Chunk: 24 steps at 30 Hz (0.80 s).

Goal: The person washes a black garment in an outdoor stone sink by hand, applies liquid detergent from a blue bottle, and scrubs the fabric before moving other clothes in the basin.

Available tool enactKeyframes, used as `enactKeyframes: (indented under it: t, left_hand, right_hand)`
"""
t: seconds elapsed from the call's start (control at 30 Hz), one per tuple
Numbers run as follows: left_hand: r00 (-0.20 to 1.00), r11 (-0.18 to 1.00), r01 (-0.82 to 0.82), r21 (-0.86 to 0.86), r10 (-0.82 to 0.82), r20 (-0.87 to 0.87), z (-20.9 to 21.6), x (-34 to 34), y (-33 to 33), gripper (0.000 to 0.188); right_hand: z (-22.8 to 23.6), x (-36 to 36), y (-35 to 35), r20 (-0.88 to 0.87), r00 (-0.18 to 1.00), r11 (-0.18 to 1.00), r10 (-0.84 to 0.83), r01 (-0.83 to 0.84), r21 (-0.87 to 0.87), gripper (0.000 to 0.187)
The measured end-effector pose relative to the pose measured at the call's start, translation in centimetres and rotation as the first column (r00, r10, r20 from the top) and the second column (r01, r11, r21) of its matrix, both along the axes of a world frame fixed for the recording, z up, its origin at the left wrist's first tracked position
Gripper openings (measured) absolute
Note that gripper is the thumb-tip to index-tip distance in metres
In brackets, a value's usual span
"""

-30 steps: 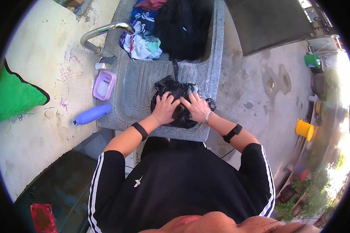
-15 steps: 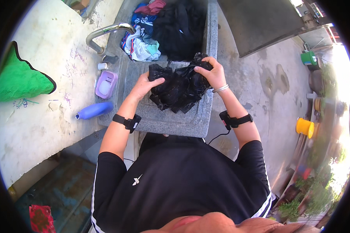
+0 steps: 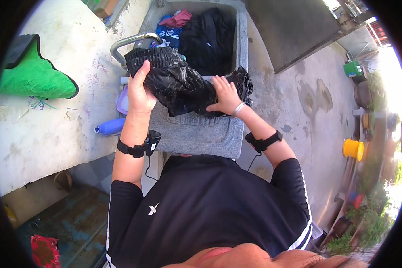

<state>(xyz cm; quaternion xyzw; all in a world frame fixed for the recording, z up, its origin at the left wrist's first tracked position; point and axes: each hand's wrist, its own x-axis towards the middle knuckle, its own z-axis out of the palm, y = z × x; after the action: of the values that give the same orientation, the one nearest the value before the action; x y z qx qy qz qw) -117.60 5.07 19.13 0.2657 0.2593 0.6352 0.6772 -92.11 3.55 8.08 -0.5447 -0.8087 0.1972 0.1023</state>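
Note:
A wet black garment [image 3: 176, 85] with a gathered elastic waistband and whitish suds stretches across the ribbed ledge of a grey stone wash sink [image 3: 192, 144]. My left hand [image 3: 141, 94] grips its waistband end, thumb on top and fingers hidden underneath, holding that end raised near the tap. On the garment's right part lies my right hand [image 3: 226, 97], fingers spread and palm down. Beyond, in the basin, are black clothes [image 3: 210, 42], a blue printed piece [image 3: 169, 34] and a pink cloth [image 3: 177, 19]. The raised garment covers much of a white piece there.
A curved metal tap [image 3: 120, 43] stands at the sink's left edge. On the pale counter are a blue bottle [image 3: 110, 127], a partly covered purple dish [image 3: 122, 102] and a green cloth [image 3: 42, 76]. A dark panel [image 3: 295, 33] juts in at upper right; a yellow bucket [image 3: 353, 149] stands far right.
The bunched garment has been spread out sideways. My left hand has moved left and up with the waistband end. My right hand has loosened from its grip and now lies flat.

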Motion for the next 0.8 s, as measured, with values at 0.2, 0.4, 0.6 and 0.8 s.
enactKeyframes:
  t: [0.2,0.4,0.6,0.8]
  left_hand:
    - [1.0,0.994,0.001,0.107,-0.004,0.022,3.4,0.1,-1.7,0.034]
    - [0.974,0.96,-0.227,-0.164,0.224,-0.038,-1.7,-4.2,-1.7,0.026]
    - [0.813,0.922,-0.207,-0.326,-0.023,-0.582,-8.5,-1.9,-4.1,0.075]
    - [0.418,0.943,0.056,0.327,0.275,-0.866,-6.8,3.4,-3.4,0.115]
  right_hand:
    - [-5.1,-2.8,3.8,0.074,0.986,0.968,-0.152,0.163,-0.188,0.042]
    - [5.5,2.3,7.2,-0.677,0.717,0.954,-0.168,0.292,0.072,0.018]
    - [15.4,0.8,6.1,-0.903,0.422,0.949,-0.085,0.31,0.055,0.019]
    - [20.3,-3.7,1.8,-0.99,0.121,0.977,-0.076,0.207,-0.05,0.024]
